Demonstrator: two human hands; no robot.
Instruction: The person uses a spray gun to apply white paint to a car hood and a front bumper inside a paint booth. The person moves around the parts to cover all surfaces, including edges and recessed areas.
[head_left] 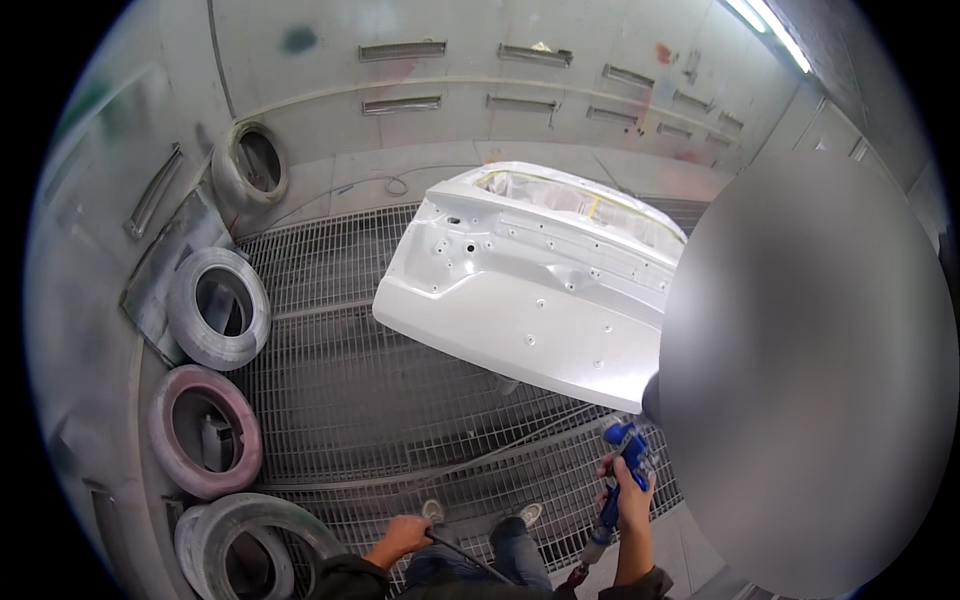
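Right hand up close, wrapped tight round the blue spray gun! Left hand clenches a black hose; beyond, the white panel gleams.

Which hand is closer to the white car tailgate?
Right. The right hand, holding a blue spray gun, is close to the near edge of the white car tailgate; the left hand, on a dark hose, sits farther back and left.

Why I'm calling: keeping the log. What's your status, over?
Right hand holding blue gun; left hand gripping hose. White panel ahead. Grey blur hides its right end.
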